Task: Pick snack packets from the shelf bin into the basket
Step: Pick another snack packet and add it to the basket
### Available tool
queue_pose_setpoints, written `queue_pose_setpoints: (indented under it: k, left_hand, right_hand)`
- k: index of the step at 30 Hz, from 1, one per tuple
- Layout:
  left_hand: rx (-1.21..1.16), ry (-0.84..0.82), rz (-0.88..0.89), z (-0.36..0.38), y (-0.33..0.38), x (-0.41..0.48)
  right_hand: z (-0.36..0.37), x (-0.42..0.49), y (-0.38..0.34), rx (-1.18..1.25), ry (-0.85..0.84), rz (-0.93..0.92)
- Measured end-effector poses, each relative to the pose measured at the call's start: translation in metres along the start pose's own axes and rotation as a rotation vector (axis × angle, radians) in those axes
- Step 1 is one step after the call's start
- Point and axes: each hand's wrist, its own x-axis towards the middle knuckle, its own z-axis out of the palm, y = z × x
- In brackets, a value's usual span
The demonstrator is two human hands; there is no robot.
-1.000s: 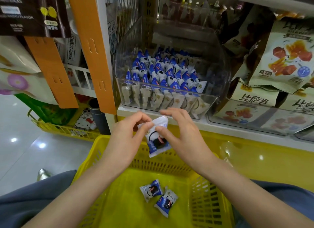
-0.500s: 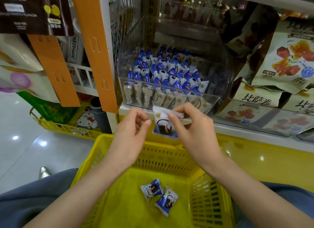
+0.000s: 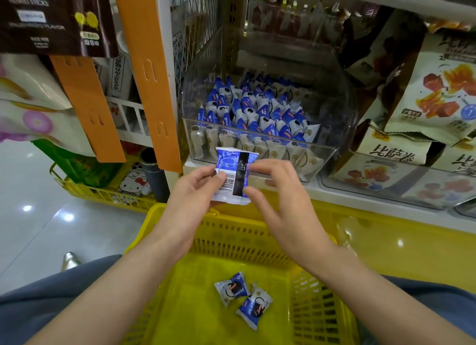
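Packet (image 3: 235,176) flipped since earlier: barcode back faces camera, long axis upright.

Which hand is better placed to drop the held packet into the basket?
Probably left: the left hand pinches the packet with its thumb on the face, above the basket; the right hand holds only its edge.

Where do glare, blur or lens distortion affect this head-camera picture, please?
Head view: bright glare spots on the glossy floor and the yellow shelf front; the clear bin has hazy reflections on its walls; wide-angle distortion slants the orange strip; print on the dark bag at top left is soft; the held packet is sharp, barcode visible.
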Motion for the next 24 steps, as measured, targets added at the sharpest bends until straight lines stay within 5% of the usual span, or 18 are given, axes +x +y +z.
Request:
queue_pose_setpoints:
  k: [6, 11, 24]
  left_hand:
    - [0.078, -0.098, 0.018, 0.007, -0.002, -0.004]
    - [0.521, -0.058, 0.340, 0.010, -0.015, -0.010]
    - [0.444, -0.099, 0.284, 0.008, -0.020, -0.006]
  right_hand:
    - [-0.001, 0.007, 0.001, 0.751, -0.199, 0.553]
    - [0.003, 0.005, 0.001, 0.840, -0.184, 0.647]
    - [0.010, 0.004, 0.002, 0.724, -0.138, 0.529]
